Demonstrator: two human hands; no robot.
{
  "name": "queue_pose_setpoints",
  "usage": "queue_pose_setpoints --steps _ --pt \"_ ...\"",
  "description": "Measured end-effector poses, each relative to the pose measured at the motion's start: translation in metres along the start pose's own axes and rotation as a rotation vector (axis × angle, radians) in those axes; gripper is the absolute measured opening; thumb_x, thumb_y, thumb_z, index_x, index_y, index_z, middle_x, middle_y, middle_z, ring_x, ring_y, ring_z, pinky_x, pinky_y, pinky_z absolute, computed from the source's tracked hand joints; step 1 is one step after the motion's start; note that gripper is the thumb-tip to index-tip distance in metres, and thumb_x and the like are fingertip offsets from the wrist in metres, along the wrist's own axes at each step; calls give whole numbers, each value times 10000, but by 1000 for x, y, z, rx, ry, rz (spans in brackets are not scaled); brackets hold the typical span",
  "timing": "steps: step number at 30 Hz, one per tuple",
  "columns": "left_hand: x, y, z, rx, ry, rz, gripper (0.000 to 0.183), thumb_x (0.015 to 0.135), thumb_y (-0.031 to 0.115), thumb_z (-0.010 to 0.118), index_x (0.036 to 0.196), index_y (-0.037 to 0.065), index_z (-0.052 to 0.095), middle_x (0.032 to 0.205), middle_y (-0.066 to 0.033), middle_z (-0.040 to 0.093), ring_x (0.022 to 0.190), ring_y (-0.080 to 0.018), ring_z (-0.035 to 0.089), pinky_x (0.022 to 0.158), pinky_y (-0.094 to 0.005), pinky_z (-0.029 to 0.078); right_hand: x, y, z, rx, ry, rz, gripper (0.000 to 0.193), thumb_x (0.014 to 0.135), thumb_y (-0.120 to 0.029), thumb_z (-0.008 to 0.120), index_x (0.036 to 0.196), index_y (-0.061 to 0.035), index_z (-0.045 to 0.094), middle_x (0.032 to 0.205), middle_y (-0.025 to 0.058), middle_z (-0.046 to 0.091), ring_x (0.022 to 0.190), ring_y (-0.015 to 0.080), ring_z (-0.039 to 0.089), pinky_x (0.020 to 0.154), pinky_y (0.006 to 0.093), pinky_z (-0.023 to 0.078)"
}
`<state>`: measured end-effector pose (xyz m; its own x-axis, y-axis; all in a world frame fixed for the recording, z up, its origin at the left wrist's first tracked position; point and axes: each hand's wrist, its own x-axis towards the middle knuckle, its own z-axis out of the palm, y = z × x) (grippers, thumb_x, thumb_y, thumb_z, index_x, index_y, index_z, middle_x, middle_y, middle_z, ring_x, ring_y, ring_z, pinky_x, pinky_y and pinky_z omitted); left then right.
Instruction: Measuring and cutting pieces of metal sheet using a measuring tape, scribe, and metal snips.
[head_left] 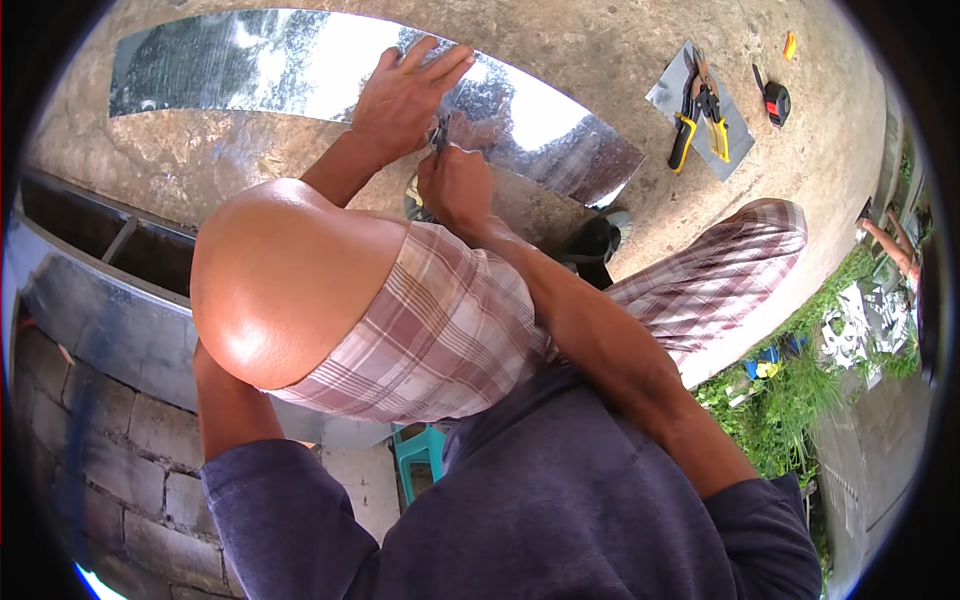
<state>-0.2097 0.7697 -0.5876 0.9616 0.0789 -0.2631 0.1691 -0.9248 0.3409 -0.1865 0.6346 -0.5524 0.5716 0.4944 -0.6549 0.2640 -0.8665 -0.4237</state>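
A long strip of shiny sheet metal (290, 62) lies across the concrete in front of me. My left hand (402, 100) rests flat on it, fingers spread and reaching toward its far edge. Close beside it, at the strip's near edge, my right hand (458, 185) is closed. A bit of dark metal shows between the two hands, but its kind is hidden by the fingers. My bare left knee stands up just below the left hand.
Tin snips (700, 110) with yellow-and-black handles lie on a small grey metal plate (738, 152) at right. A tape measure (776, 102) and an orange piece (790, 46) lie beyond. A metal frame (120, 240) runs along the left; a teal stool (420, 452) is below me.
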Motion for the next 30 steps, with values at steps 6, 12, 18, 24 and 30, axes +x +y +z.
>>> queue_pose_setpoints --steps 6,12,18,24,30 --pt "3 1 -1 -15 -13 -7 814 672 96 755 1412 116 416 1474 9 376 1272 -258 400 949 -421 379 0 4 4 32 -38 22 251 796 -192 597 728 35 680 741 298 638 692 443 656 640 502 540" --pt "3 3 -3 -15 -28 -14 837 668 113 772 1421 121 407 1485 7 365 1283 -257 394 956 -430 371 -3 6 10 81 -5 2 294 813 -168 563 682 84 641 670 335 595 613 485 612 614 531 517" --pt "2 4 -3 -30 -29 -24 872 658 130 800 1431 127 397 1491 14 360 1301 -251 381 965 -437 359 -12 1 6 75 -104 60 295 814 -170 557 703 88 647 726 346 610 659 496 622 638 533 520" --pt "1 4 -6 -24 -25 -21 856 666 126 798 1426 130 402 1496 18 353 1305 -251 379 974 -446 356 -15 -4 -3 68 -282 160 259 793 -171 584 772 68 680 802 312 644 780 455 656 714 494 540" --pt "4 4 -7 -19 -92 -42 915 646 133 810 1445 138 362 1513 12 322 1307 -251 372 988 -442 339 -7 10 -28 104 -318 46 284 800 -193 554 808 63 677 842 318 645 825 451 654 754 504 531"
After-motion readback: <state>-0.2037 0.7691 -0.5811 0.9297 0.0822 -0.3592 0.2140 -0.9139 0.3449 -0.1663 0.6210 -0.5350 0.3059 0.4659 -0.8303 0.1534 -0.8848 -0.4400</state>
